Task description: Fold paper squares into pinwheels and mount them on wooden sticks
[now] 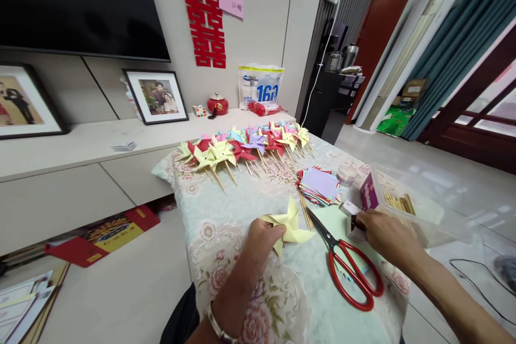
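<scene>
The left hand (261,239) was closed on a pale yellow paper pinwheel (289,224), and it held the pinwheel by its near side just above the flowered tablecloth (226,258). The right hand (385,234) was closed with the fingertips pinched on a small dark thing at the edge of a small white box (350,208); what this thing was, I could not tell. Between the two hands lay a pair of scissors with red handles (349,269), with the blades pointing toward the pinwheel and the wooden sticks (305,210) beside it. Behind the scissors there was a stack of coloured paper squares (320,185), and near it a small clear jar (345,174). To the right of the right hand stood a clear plastic container (419,209) with more sticks inside and a purple box (368,193) leaning on its near end. At the far end of the table a row of finished pinwheels (245,148) in yellow, red, purple and pink lay side by side with their sticks toward the person
</scene>
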### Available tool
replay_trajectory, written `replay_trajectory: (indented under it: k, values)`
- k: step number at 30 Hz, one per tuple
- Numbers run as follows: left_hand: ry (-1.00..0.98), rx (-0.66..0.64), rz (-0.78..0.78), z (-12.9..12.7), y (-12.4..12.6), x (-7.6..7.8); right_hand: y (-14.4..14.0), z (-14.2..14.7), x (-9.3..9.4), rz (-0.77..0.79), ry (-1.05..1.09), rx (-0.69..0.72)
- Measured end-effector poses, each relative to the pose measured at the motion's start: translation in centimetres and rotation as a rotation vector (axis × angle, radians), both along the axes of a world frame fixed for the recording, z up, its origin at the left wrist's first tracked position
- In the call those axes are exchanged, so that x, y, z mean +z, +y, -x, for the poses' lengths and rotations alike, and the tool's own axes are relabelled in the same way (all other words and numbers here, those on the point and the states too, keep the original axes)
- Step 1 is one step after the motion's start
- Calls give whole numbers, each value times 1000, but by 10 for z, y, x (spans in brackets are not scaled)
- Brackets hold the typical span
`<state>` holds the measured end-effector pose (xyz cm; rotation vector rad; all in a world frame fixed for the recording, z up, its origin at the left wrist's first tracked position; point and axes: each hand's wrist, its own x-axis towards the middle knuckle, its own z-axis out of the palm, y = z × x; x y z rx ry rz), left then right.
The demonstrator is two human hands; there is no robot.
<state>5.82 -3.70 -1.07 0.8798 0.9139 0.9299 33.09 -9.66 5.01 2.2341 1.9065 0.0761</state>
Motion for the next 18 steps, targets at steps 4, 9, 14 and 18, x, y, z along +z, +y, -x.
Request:
replay_trajectory:
  k: [4, 9, 14, 18]
  values:
    - [23, 5, -1, -1, 3, -5, 4, -3, 6, 65, 84, 60]
    - [29, -3, -19, 0, 3, -7, 3, -11, 7, 40, 168, 182]
    - [22, -23, -23, 2, 0, 0, -3, -12, 6, 1, 267, 206]
    - [63, -14, -4, 2, 1, 1, -6, -9, 3, -26, 195, 218]
